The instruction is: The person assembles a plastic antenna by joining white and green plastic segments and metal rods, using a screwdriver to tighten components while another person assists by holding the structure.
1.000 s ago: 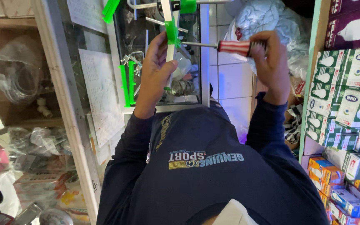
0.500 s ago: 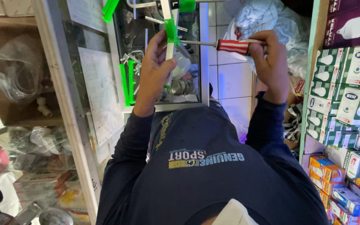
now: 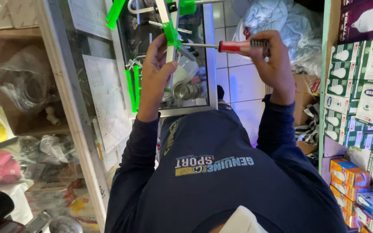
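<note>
Spanning the upper middle of the view, at 12 o'clock from the person's chest, a white bar [image 3: 169,30] with green plastic clips [image 3: 170,33] runs with its long axis roughly 12-to-6, its upper end cut off by the frame edge.

Left hand [image 3: 156,71]: closed around the lower part of the white bar, fingers wrapped behind it, thumb at the front; it holds the bar just below the middle green clip.

Right hand [image 3: 273,60]: closed in a fist on the rear of the red-handled screwdriver [image 3: 236,46], at 3 o'clock from the bar. Screwdriver axis lies 3-to-9, shaft pointing at the green clip, the tip touching or entering it; the exact seat is too small to make out.

Left hand is the nearer to the clip; right hand stands well apart, joined only by the tool.

Glass-topped counter [image 3: 87,86] at 9 o'clock; shelves of boxed bulbs [image 3: 359,86] at 3 o'clock. Further green parts [image 3: 131,88] lie below the left hand, partly hidden by the wrist.
</note>
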